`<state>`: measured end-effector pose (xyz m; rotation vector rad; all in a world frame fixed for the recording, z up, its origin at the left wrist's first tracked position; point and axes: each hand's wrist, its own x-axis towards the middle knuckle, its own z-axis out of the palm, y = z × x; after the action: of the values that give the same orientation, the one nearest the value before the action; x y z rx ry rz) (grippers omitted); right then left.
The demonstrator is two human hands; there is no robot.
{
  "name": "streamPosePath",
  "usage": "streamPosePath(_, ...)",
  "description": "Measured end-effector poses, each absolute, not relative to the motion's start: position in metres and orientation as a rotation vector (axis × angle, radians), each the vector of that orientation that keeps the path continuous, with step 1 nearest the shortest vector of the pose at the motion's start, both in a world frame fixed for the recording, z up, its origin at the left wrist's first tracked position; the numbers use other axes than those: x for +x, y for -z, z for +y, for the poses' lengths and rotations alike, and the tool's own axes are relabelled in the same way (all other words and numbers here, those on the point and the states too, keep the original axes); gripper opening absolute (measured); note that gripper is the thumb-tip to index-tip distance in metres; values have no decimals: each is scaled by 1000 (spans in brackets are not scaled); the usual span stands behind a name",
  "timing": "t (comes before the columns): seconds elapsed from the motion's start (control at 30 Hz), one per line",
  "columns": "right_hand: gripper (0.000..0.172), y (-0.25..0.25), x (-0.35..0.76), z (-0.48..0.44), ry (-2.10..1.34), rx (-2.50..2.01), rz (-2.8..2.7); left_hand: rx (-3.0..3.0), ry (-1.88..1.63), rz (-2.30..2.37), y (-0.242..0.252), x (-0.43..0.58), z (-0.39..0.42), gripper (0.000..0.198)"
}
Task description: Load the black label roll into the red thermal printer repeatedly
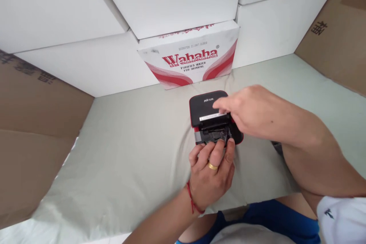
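A small black device with red trim [208, 107], which looks like a portable label printer, lies on the cloth-covered surface. Light lettering marks its raised top part, and a white strip [213, 116] runs along that part's near edge. Nearer to me, a recessed compartment with black inner parts is exposed. My left hand [213, 167], with a gold ring and a red cord bracelet, has its curled fingers on the device's near edge. My right hand [248, 110] is closed at the right of the top part, index finger reaching over it; its thumb tip and other fingertips are mostly hidden.
A white and red Wahaha water carton [197, 61] stands behind the device, before a wall of stacked white boxes [183, 0]. Brown cardboard panels [37, 122] bound the left and right sides. The pale cloth [128, 152] is slightly wrinkled.
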<state>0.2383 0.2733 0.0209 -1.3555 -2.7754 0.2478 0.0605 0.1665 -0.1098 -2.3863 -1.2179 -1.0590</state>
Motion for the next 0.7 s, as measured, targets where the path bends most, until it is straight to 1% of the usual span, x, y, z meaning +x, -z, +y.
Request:
streamPosePath(0.1, 26, -21, 233, 267, -133, -1294, -2988, -2397, 1073, -1205, 109, 60, 166, 40)
streamPosePath(0.17, 24, -22, 227, 263, -5, -1232, -3098, -2408, 1093, -1192, 109, 59, 167, 38)
streamPosePath(0.23, 23, -26, 219, 260, 44, -1172, -3201, -2418, 1114, -1182, 109, 58, 167, 36)
streamPosePath(0.43, 25, -33, 200, 253, -150, -1161, -3333, -2431, 1152, -1175, 110, 56, 169, 26)
streamPosePath(0.5, 25, -33, 199, 254, -190, -1148, -3331, -2466, 1198, -1154, 110, 54, 170, 25)
streamPosePath(0.57, 24, -32, 202, 255, -184, -1171, -3289, -2516, 1320, -1109, 111, 48, 172, 33)
streamPosePath(0.63, 22, -31, 208, 255, -140, -1208, -3210, -2525, 1521, -1124, 113, 38, 176, 44)
streamPosePath(0.7, 20, -31, 216, 255, -142, -1245, -3138, -2417, 1789, -1336, 117, 25, 184, 49)
